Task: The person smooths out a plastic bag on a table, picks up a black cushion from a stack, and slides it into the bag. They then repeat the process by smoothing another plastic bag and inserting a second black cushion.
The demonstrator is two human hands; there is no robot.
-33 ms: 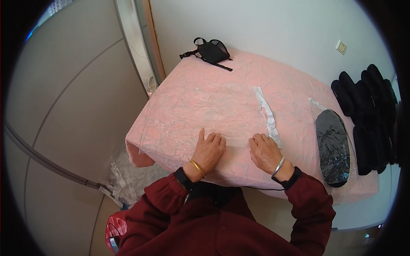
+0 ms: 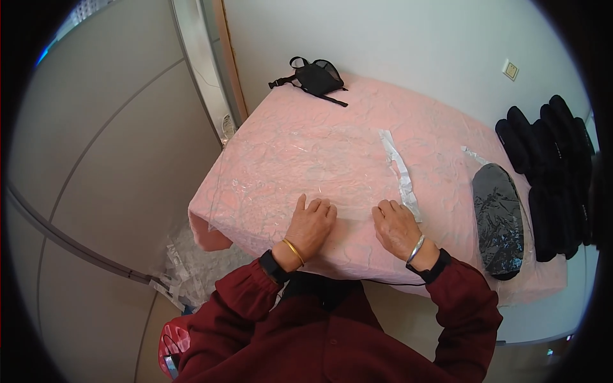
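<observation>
A clear plastic bag [image 2: 306,153] lies spread on the pink cloth-covered table [image 2: 440,121]. A crumpled white strip [image 2: 397,167] runs along its right side. My left hand [image 2: 311,225] is at the near edge of the bag, with fingers bent down onto the plastic. To its right, my right hand [image 2: 397,226] has its fingers curled and closed on the same edge, close to the strip's lower end. Between the two hands the plastic edge stretches across. The fingertips are partly hidden, so the exact grip is hard to see.
At the right lies a dark oval item in clear plastic [image 2: 498,220], beside several black padded pieces [image 2: 552,179]. A black strapped mesh pouch [image 2: 319,78] rests at the far edge. Plastic scraps [image 2: 191,265] and a red bag [image 2: 172,338] are at lower left, by grey panels [image 2: 102,127].
</observation>
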